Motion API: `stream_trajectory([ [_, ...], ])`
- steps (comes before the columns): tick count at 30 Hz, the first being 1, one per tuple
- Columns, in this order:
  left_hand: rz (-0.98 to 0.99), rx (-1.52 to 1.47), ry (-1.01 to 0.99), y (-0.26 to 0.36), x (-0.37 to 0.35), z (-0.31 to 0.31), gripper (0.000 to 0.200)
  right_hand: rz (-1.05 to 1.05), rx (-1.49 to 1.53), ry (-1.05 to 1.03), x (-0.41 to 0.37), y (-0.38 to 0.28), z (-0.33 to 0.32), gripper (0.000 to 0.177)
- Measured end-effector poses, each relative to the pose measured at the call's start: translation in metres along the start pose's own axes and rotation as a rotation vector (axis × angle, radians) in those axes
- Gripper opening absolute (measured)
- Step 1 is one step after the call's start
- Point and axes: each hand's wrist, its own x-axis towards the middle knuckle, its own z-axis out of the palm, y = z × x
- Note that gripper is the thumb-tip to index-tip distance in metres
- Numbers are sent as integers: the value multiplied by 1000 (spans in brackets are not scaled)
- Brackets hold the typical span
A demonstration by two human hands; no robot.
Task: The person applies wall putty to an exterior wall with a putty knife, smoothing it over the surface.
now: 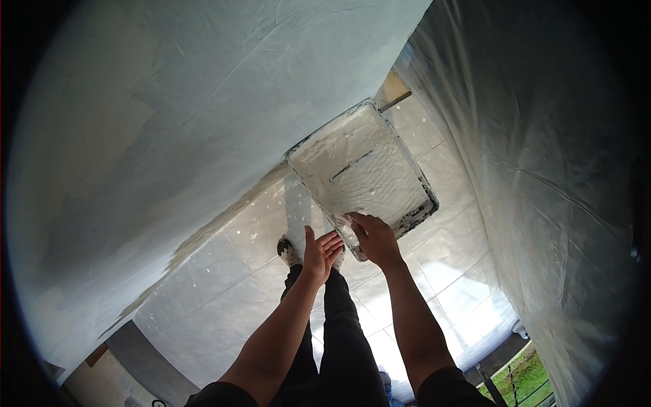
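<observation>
A paint tray coated in white paint hangs in front of me, tilted above the tiled floor. My right hand grips its near edge, fingers curled over the rim. My left hand is just left of that edge, fingers together and extended toward the tray's near corner; whether it touches the tray is hard to tell. Below my hands I see my dark trousers and a paint-speckled shoe.
A freshly painted pale wall fills the left. Translucent plastic sheeting covers the right side. The floor has large light tiles with paint specks. A wooden piece shows at the far corner. Grass and a railing appear at the bottom right.
</observation>
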Motion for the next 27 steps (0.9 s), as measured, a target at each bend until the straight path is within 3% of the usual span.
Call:
stream_trajectory([
  [2, 0, -10, 2, -2, 0, 0, 114, 33, -20, 13, -18, -10, 3, 28],
  [4, 6, -17, 6, -1, 2, 0, 115, 73, 59, 283, -26, -15, 5, 28],
  [5, 2, -21, 8, 0, 2, 0, 115, 72, 92, 313, -28, -18, 7, 28],
  [8, -5, -21, 8, -2, 1, -1, 115, 103, 36, 246, -30, -14, 22, 28],
  [12, -2, -16, 7, 1, 1, 0, 114, 119, 132, 344, -18, -15, 19, 31],
  [13, -6, -13, 5, -1, 0, -1, 114, 161, 90, 209, -14, -12, 19, 32],
  [16, 12, -4, 1, -1, 4, -1, 115, 126, 137, 266, -3, -7, 12, 34],
  [18, 10, 4, -10, -3, 4, -4, 115, 209, 298, 314, 4, -10, 10, 34],
  [21, 22, 1, -8, -5, 4, -3, 115, 272, 78, -14, 9, -8, 6, 33],
  [22, 25, 1, -10, -3, 3, 0, 115, 270, 78, -12, 9, -8, 4, 33],
  [24, 0, 6, 17, 0, -1, 3, 115, 209, 238, 209, 9, -7, 5, 34],
  [27, 14, -10, 5, -4, 2, 0, 115, 215, 130, 66, 10, -14, 9, 34],
])
